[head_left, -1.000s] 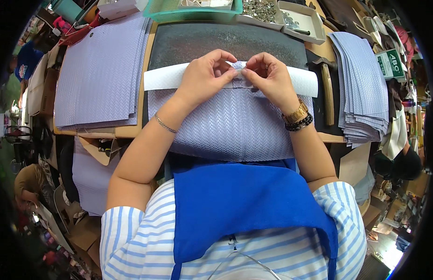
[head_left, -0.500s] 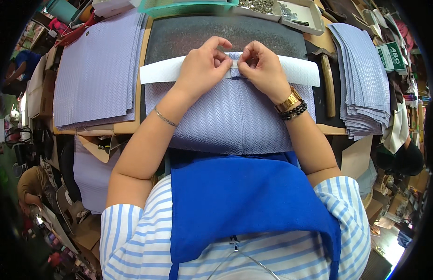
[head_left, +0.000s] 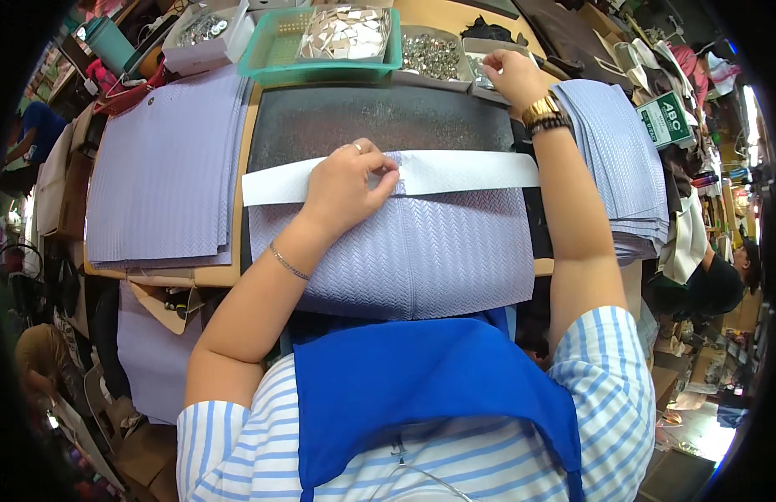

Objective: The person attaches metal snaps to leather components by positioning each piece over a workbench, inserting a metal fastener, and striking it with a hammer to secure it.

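Observation:
A lavender sheet (head_left: 455, 259) with a herringbone weave pattern and a seam down its middle lies before me, its near end hanging over the table edge. Its far edge is turned back as a white strip (head_left: 472, 171). My left hand (head_left: 350, 186) pinches at the middle of this strip, by a small lavender patch; the fingertips partly hide what they grip. Stretched out to the far right, my right hand (head_left: 517, 79) has its fingers curled down into a small white box (head_left: 498, 95) of little metal pieces. What those fingers hold, if anything, is hidden.
Beneath the sheet is a dark board (head_left: 380, 113). Lavender sheets are stacked at the left (head_left: 166, 176) and right (head_left: 614, 159). Along the back stand a green basket (head_left: 267, 67), a box of metal fittings (head_left: 430, 58) and another white box (head_left: 206, 52). People sit at both sides.
My right hand has left the sheet's folded edge and reached to the small box at the back right. My left hand stays at the strip. The view has tilted toward the table's back.

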### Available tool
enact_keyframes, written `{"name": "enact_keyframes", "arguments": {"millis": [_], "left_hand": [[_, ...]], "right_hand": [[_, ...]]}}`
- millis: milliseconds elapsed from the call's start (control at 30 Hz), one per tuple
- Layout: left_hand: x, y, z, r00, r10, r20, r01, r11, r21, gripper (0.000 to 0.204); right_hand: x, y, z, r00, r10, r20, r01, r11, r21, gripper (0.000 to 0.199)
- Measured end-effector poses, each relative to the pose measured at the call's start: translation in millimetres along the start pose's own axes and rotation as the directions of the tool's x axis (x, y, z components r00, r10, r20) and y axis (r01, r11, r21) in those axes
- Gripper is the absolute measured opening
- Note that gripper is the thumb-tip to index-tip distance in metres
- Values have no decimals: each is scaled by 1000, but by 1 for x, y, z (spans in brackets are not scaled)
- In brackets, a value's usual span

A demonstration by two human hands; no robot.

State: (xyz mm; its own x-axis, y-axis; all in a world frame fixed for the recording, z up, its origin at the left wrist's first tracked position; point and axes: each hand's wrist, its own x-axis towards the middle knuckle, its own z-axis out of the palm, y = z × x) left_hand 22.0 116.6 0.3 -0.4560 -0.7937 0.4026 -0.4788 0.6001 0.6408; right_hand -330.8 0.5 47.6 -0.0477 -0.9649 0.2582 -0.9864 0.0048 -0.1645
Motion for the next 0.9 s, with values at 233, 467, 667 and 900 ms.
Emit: {"name": "enact_keyframes", "arguments": {"millis": [233, 467, 667, 900], "left_hand": [[-2, -3, 0, 1000, -28, 0, 28, 999, -28, 10], [-1, -3, 1, 1000, 3, -26, -4, 999, -53, 9], [2, -3, 4, 1000, 0, -26, -2, 998, -69, 10], [-4, -9, -1, 1000, 8, -20, -9, 996, -84, 11]], "right_hand": [[43, 39, 37, 964, 146, 221, -141, 989, -38, 27], [38, 54, 30, 973, 157, 167, -180, 974, 137, 25], [22, 60, 10, 987, 151, 61, -163, 934, 318, 30], [-95, -82, -27, 993, -117, -19, 99, 730, 676, 18]]}}
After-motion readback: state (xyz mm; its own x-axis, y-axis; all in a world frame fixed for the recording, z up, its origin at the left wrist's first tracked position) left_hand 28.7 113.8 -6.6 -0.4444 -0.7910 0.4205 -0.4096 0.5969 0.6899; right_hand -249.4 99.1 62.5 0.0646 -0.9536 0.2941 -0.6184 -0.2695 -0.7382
